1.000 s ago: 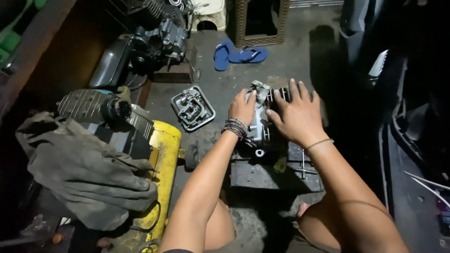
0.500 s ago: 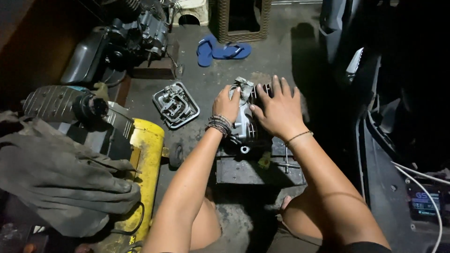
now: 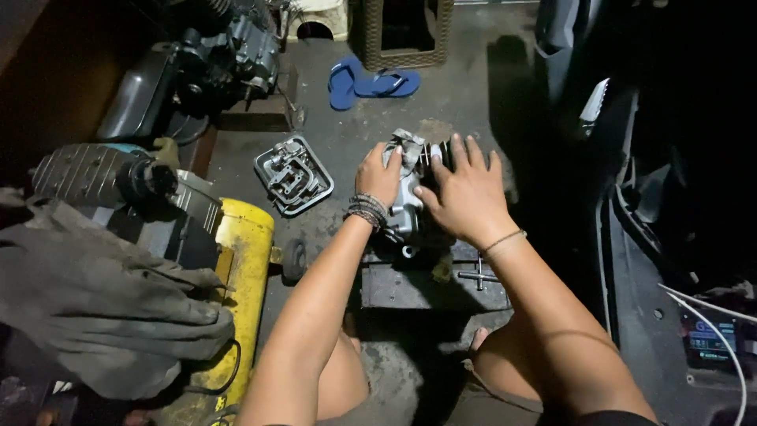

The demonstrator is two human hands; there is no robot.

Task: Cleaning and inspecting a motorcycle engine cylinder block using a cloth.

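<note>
A grey metal engine cylinder head [image 3: 408,207] stands on a dark block [image 3: 426,288] on the concrete floor. My left hand [image 3: 380,173], with a stack of bead bracelets at the wrist, grips its left side. My right hand [image 3: 467,189] lies over its finned right side, fingers spread and pressed on it. A cross-shaped wrench [image 3: 478,274] rests on the block just below my right wrist. My bare knees flank the block.
A metal engine cover [image 3: 293,174] lies left of the hands. Farther left are a yellow compressor tank [image 3: 241,272], its motor [image 3: 118,177] and a grey cloth [image 3: 102,304]. An engine [image 3: 229,51] and blue sandals [image 3: 371,81] lie behind. Dark motorcycle bodywork [image 3: 662,197] stands at the right.
Both hands stay on the cylinder head; the fingers shift only slightly. The camera view drifts, so the scene slides a little in the frame.
</note>
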